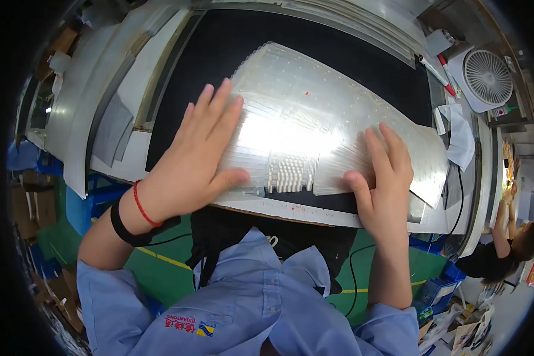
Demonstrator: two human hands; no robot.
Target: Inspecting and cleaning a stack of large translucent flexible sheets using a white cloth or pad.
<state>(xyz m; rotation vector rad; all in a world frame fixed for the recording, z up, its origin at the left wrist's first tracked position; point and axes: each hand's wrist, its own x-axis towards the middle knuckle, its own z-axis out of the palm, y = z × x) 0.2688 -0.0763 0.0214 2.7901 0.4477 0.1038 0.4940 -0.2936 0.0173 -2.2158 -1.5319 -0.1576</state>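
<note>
Fanned-out clear plastic sheets [314, 74] lie in overlapping layers on a black mat [225, 38] in front of me. Near the table's front edge, rows of small whitish marks or strips [291, 171] show in the middle of the stack, and glare washes out the part above them. My left hand [203, 145] rests along the stack's left side, fingers stretched out and thumb apart. On the right part of the sheets lies my right hand [387, 175], its fingers extended and its thumb spread toward the middle. Neither hand grips anything.
A small white fan [486, 80] stands at the back right, with marker pens [438, 77] and a white cloth [458, 139] nearby. Grey cloth [113, 130] hangs at the left. Another person [507, 252] is at the far right. Blue bins [439, 291] sit below the table.
</note>
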